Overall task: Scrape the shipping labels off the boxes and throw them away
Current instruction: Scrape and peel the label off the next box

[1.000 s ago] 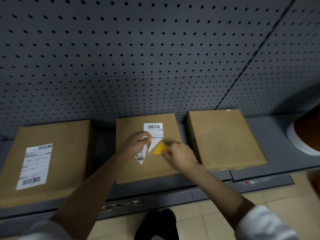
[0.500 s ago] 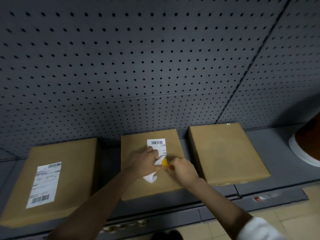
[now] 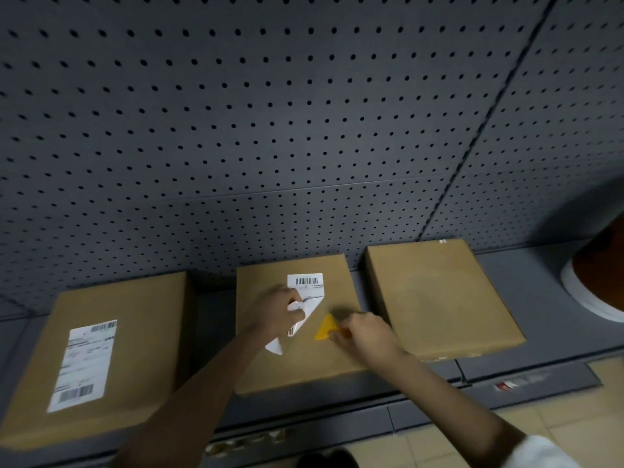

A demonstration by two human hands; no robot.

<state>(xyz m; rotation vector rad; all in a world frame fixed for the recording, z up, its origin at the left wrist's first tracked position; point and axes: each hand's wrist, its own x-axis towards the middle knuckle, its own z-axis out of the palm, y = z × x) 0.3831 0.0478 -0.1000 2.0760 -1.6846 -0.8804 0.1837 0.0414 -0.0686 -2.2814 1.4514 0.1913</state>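
- Left hand (image 3: 277, 312) pinches the peeled lower part of the white paper shipping label (image 3: 305, 285), fingers curled round the loose flap, which hangs folded back with its blank underside showing
- Right hand (image 3: 366, 334) grips the small yellow plastic triangular scraper (image 3: 326, 328), its fingers closed round the handle end; the blade tip points toward the label's lifted edge and sits just beside it, apart from the paper
- That label is about half free: its top strip with the barcode lies flat and stuck on the middle brown cardboard box (image 3: 337, 363), which rests on the dark grey shelf (image 3: 513, 265)
- To finish this peel well, I judge the scraper should go back flat and low under the line where paper meets cardboard, pushing away from the body in short strokes while the left hand keeps the flap taut and pulled back low over itself; a steep blade would likely gouge the cardboard, and a hard tug could tear the label and leave the barcode strip behind
- To the left, a second brown cardboard box (image 3: 141, 332) carries a full white label (image 3: 82, 364), untouched
- To the right, a third brown cardboard box (image 3: 439, 295) shows a bare top
- Behind all three rises the grey perforated back panel (image 3: 270, 130)
- No bin can be made out with certainty, so where the scrap goes I cannot tell
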